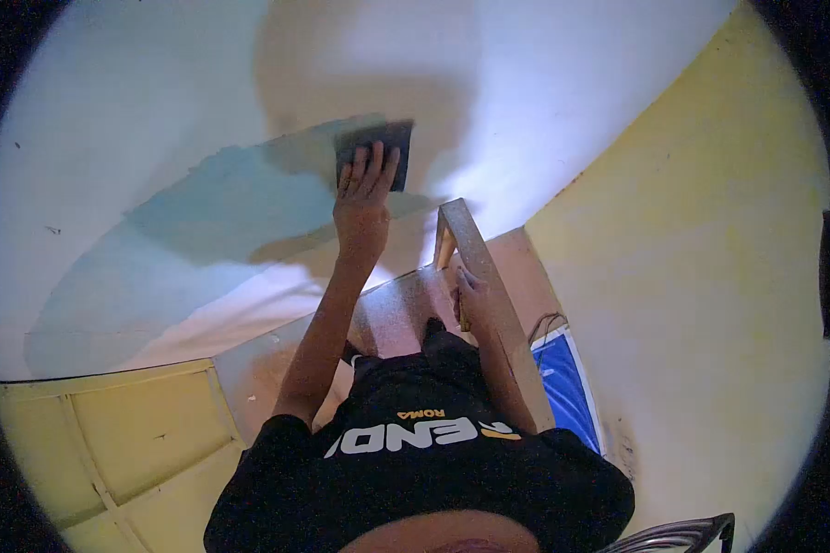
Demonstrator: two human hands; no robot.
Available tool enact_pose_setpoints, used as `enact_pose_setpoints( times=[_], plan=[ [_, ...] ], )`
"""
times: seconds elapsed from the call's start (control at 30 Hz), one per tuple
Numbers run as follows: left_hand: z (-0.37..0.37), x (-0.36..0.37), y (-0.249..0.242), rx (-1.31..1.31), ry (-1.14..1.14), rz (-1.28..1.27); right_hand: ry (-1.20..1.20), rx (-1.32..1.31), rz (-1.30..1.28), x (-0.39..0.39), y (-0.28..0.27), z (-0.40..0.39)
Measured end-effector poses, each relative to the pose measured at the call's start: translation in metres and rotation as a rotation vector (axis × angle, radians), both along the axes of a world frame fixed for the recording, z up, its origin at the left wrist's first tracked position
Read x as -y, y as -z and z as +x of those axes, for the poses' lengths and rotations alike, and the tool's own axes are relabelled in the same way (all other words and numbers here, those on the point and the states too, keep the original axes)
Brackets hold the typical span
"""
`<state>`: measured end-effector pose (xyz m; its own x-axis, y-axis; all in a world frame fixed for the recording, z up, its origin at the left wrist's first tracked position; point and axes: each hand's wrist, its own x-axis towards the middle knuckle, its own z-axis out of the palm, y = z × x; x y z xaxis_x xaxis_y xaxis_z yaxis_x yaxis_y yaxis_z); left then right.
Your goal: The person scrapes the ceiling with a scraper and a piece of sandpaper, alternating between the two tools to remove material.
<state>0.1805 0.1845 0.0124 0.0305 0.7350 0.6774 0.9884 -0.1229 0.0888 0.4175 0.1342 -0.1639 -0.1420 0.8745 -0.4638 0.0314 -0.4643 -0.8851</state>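
My left hand reaches up to the pale wall, fingers laid flat and close together over a dark square sheet of sandpaper. The sheet lies against the wall at the upper right end of a large blue-grey patch. Lower and to the right, my right hand is curled beside a long wooden beam. A small yellowish edge shows under its fingers, but I cannot tell what it holds.
A yellow wall rises on the right, meeting the pale wall in a corner. Yellow panels stand at lower left. A blue white-edged sheet and thin cables lie past the beam. Dark curved bars show at bottom right.
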Motion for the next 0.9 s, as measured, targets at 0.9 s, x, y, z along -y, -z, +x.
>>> enact_pose_setpoints(
  times=[0.9],
  plan=[
    [0.007,0.004,0.082,0.063,0.013,-0.221,0.147,0.048,-0.050,0.007,-0.007,0.018]
  ],
)
